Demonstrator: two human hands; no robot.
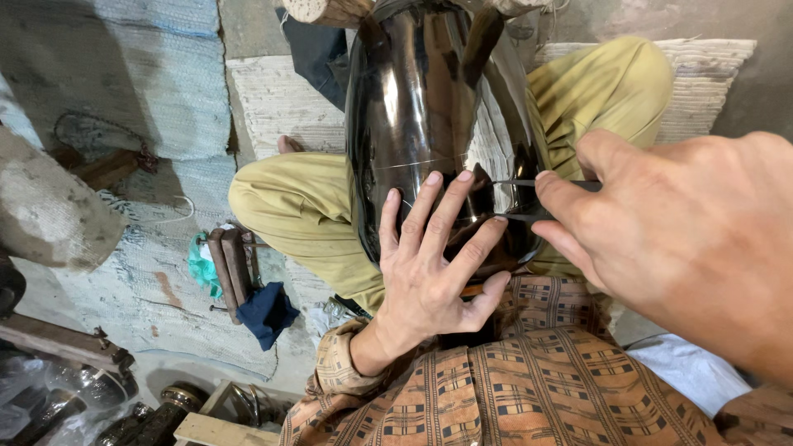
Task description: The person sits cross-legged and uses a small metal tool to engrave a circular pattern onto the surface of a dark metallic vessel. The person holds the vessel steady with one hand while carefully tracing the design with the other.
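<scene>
I see a big glossy black vessel (429, 107) lying across my lap, propped between my knees in olive trousers (314, 215), its far end up near a wooden stump (326, 10) at the top edge. My left hand (429, 264) is spread flat, fingers fanned, palm pressed onto the near end of the vessel, steadying it. My right hand (686, 239) comes in from the right, fingers pressed together in a pinch on a thin dark metal tool (524, 198); its tip sits on the vessel surface just beside my left fingertips.

Progress, my judgement: one fine scribed line (413, 163) already runs across the black surface above my left hand, so some marking looks done. Most of the body is still plain and shiny, so a lot is left. I can't tell whether the tip is cutting right now.

The vessel is directly under the left hand, touching, and touching the tool, not the right hand itself. Floor left: a blue cloth (266, 314) and wooden blocks (230, 268) near my knee, well apart from both hands.
</scene>
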